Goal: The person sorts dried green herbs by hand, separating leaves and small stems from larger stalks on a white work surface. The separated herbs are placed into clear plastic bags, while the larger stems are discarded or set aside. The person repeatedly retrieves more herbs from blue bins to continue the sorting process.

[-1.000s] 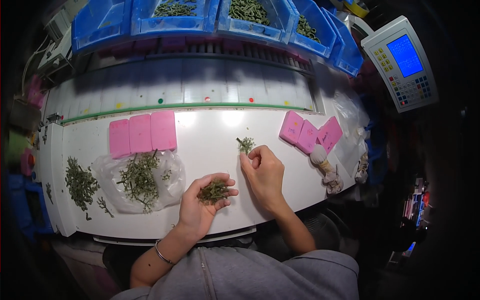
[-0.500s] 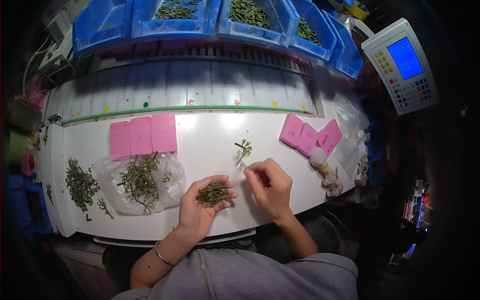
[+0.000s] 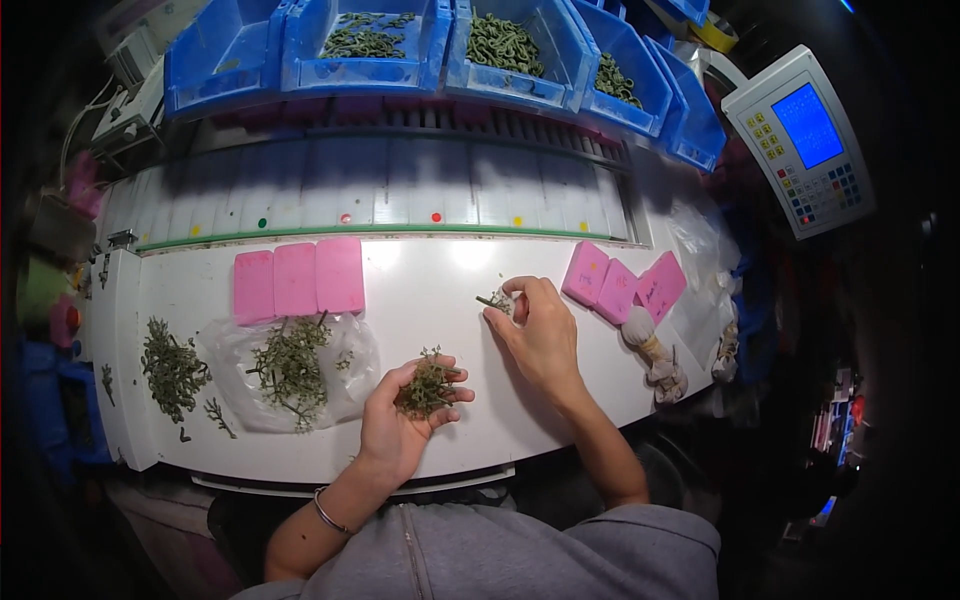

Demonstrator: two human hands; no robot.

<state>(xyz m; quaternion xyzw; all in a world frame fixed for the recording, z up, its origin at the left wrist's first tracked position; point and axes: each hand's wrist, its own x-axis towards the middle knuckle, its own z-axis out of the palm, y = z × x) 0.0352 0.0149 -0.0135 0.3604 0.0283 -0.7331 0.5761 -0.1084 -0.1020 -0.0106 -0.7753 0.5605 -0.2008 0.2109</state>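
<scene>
In my left hand [image 3: 405, 415], palm up with the fingers curved, rests a clump of small branching green sprigs [image 3: 428, 385]. My right hand [image 3: 535, 335] is down at the tabletop, farther off and to the right. Its thumb and forefinger curl round a small green sprig [image 3: 488, 302], and the fingers partly cover it. On the left, a clear plastic bag [image 3: 350, 385] lies under a heap of similar sprigs [image 3: 290, 365]. Beside it is another pile of green pieces [image 3: 172, 370], with a few loose ones close by.
Three pink blocks [image 3: 295, 280] stand behind the bag. More pink blocks [image 3: 615, 285] and a tied cloth bundle [image 3: 650, 350] lie at right. Blue bins [image 3: 520, 85] of green pieces line the back. A keypad device with a blue screen [image 3: 805, 125] is at far right.
My right hand has moved forward to the sprig on the table; a blurred sprig showed by its fingertips before. My left hand still holds its clump. The whole view has shifted slightly.
</scene>
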